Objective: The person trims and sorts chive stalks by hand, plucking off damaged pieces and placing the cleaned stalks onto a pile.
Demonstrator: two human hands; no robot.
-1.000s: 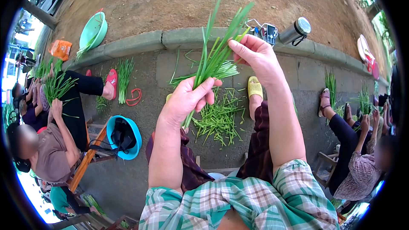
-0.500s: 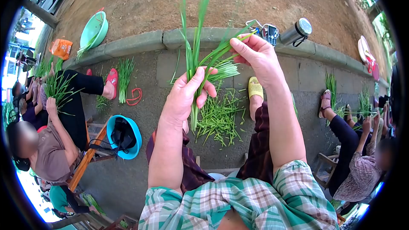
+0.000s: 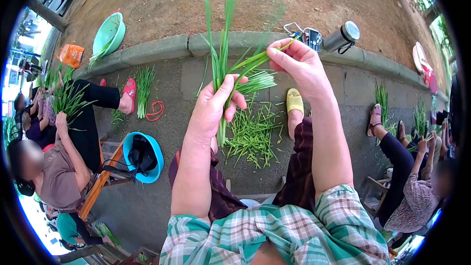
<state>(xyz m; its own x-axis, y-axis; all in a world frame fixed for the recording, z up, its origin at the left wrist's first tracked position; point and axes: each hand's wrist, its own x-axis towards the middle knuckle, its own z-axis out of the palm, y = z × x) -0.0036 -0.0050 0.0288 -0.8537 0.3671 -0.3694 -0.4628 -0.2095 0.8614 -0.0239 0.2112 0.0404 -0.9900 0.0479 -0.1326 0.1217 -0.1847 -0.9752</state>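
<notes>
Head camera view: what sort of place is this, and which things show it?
Probably an outdoor spot on paved ground where people work together: a kerb borders bare soil, cut green pieces lie heaped on the paving, and a seated person nearby holds leafy green stalks.

Two bare forearms in rolled green-and-white plaid sleeves are reaching forward from the lap. The bare left hand (image 3: pixel 214 105) is closing in a loose fist, thumb upward, palm side turned inward. The bare right hand (image 3: pixel 296 67), raised higher, is pinching thumb against index finger, its other fingers curling beneath, apparently bent, though partly hidden.
</notes>
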